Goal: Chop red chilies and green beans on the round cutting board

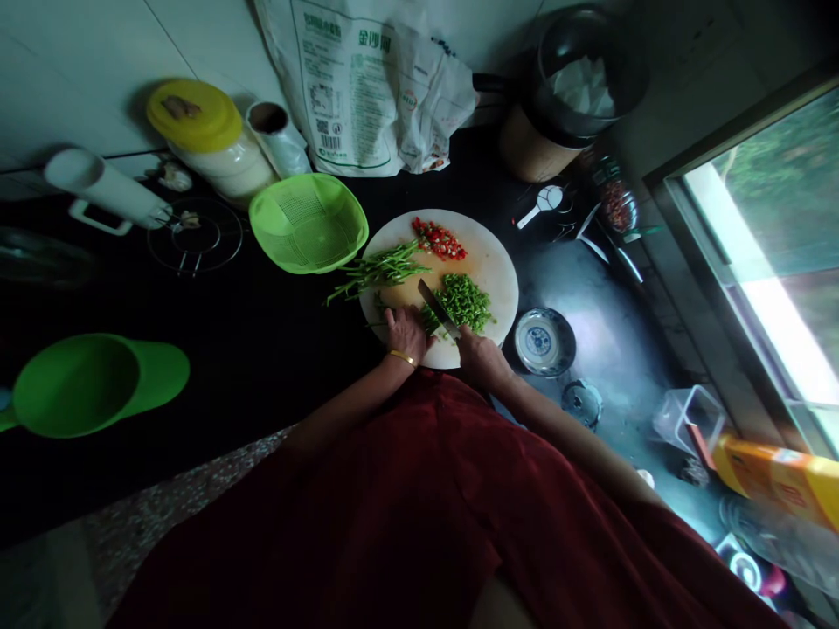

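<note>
Red garment (419, 498), knife (439, 308) in right grip (481, 356)

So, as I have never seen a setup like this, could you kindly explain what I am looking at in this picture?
Of course. There is no robot here, just a person with two bare hands. The single picture comes from a camera worn on their head, looking forward and down.

The right hand holds a knife, its blade beside chopped greens. The left hand is on the round cutting board; whether it grips anything is hard to tell. Also on the board are long green stems, overhanging its edge, and chopped red pieces.

Around it on the dark counter stand a green basket and a patterned bowl.
</note>
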### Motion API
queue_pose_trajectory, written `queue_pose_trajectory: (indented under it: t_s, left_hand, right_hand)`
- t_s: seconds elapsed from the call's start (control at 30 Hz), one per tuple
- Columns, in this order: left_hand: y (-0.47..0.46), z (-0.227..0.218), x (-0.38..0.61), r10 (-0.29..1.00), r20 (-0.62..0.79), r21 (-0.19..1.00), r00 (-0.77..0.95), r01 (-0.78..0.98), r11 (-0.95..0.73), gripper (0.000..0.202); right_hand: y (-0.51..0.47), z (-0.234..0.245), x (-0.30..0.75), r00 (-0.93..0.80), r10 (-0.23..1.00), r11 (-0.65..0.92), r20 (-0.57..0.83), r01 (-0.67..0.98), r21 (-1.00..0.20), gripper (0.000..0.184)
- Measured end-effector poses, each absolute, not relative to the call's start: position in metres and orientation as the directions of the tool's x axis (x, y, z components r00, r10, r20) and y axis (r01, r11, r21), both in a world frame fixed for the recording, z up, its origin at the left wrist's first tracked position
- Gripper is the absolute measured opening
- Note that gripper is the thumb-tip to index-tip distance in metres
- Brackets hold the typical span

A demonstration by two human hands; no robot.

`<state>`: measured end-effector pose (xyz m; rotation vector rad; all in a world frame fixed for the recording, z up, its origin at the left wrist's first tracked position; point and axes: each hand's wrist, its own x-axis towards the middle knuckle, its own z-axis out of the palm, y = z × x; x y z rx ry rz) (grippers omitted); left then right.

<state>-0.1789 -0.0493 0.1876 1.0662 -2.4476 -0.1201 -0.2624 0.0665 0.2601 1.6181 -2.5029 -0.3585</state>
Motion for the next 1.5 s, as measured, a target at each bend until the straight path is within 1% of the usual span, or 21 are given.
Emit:
queue_pose_trajectory:
  t_s: [0.07, 0.13, 0.27, 0.4, 0.47, 0.57, 0.67, 0.73, 0.8, 0.87, 0.97, 1.07, 1.2, 1.27, 1.37, 1.43, 1.5]
  left_hand:
    - [-0.051, 0.182, -0.182, -0.710, 0.359, 0.273, -0.606, -0.660, 0.700, 0.053]
    - [-0.054, 0.177, -0.187, -0.702, 0.349, 0.284, -0.621, -0.643, 0.711, 0.047]
    - [-0.056, 0.173, -0.193, -0.672, 0.347, 0.270, -0.654, -0.616, 0.740, 0.043]
    - [-0.056, 0.173, -0.192, -0.676, 0.323, 0.217, -0.662, -0.644, 0.734, 0.043]
    - [-0.055, 0.173, -0.188, -0.685, 0.324, 0.212, -0.653, -0.655, 0.725, 0.043]
    - [-0.055, 0.181, -0.178, -0.706, 0.330, 0.237, -0.627, -0.669, 0.705, 0.044]
    - [-0.058, 0.201, -0.172, -0.711, 0.377, 0.267, -0.594, -0.665, 0.698, 0.052]
    - [-0.063, 0.218, -0.177, -0.688, 0.425, 0.272, -0.589, -0.641, 0.717, 0.046]
    - [-0.071, 0.232, -0.190, -0.659, 0.452, 0.268, -0.601, -0.614, 0.743, 0.032]
    - [-0.078, 0.238, -0.209, -0.646, 0.450, 0.262, -0.617, -0.600, 0.756, 0.026]
    - [-0.086, 0.238, -0.235, -0.646, 0.440, 0.262, -0.624, -0.599, 0.757, 0.028]
    - [-0.087, 0.238, -0.242, -0.661, 0.434, 0.291, -0.612, -0.600, 0.746, 0.026]
    - [-0.080, 0.243, -0.214, -0.701, 0.427, 0.343, -0.571, -0.615, 0.710, 0.023]
    - [-0.075, 0.241, -0.193, -0.701, 0.422, 0.314, -0.575, -0.632, 0.708, 0.023]
    - [-0.066, 0.230, -0.171, -0.709, 0.368, 0.259, -0.602, -0.666, 0.700, 0.022]
    - [-0.061, 0.222, -0.165, -0.715, 0.349, 0.255, -0.606, -0.673, 0.694, 0.025]
    - [-0.056, 0.214, -0.163, -0.721, 0.363, 0.264, -0.590, -0.677, 0.687, 0.031]
  right_hand:
    - [0.063, 0.260, -0.262, -0.422, -0.906, 0.397, -0.035, -0.876, 0.274, 0.027]
    - [0.057, 0.262, -0.263, -0.415, -0.908, 0.383, -0.062, -0.880, 0.282, 0.028]
    - [0.039, 0.263, -0.266, -0.381, -0.919, 0.337, -0.101, -0.892, 0.302, 0.029]
    - [0.024, 0.250, -0.267, -0.385, -0.922, 0.357, -0.044, -0.888, 0.290, 0.033]
    - [0.023, 0.245, -0.269, -0.387, -0.922, 0.369, -0.019, -0.894, 0.255, 0.032]
    - [0.034, 0.250, -0.276, -0.381, -0.924, 0.379, 0.018, -0.913, 0.152, 0.029]
    - [0.057, 0.263, -0.285, -0.418, -0.897, 0.427, 0.141, -0.903, 0.042, 0.032]
    - [0.072, 0.270, -0.290, -0.458, -0.859, 0.470, 0.229, -0.882, 0.001, 0.033]
    - [0.085, 0.274, -0.293, -0.492, -0.825, 0.507, 0.279, -0.862, -0.020, 0.033]
    - [0.092, 0.274, -0.294, -0.519, -0.806, 0.532, 0.286, -0.846, -0.037, 0.033]
    - [0.097, 0.271, -0.294, -0.535, -0.802, 0.540, 0.264, -0.839, -0.060, 0.030]
    - [0.099, 0.267, -0.295, -0.530, -0.811, 0.533, 0.246, -0.844, -0.063, 0.029]
    - [0.099, 0.264, -0.297, -0.505, -0.834, 0.509, 0.225, -0.860, -0.042, 0.031]
    - [0.097, 0.261, -0.296, -0.478, -0.854, 0.485, 0.204, -0.874, -0.018, 0.031]
    - [0.090, 0.255, -0.289, -0.429, -0.891, 0.438, 0.152, -0.899, 0.030, 0.028]
    - [0.084, 0.252, -0.283, -0.396, -0.911, 0.405, 0.117, -0.912, 0.064, 0.027]
    - [0.079, 0.250, -0.278, -0.371, -0.924, 0.379, 0.093, -0.920, 0.098, 0.027]
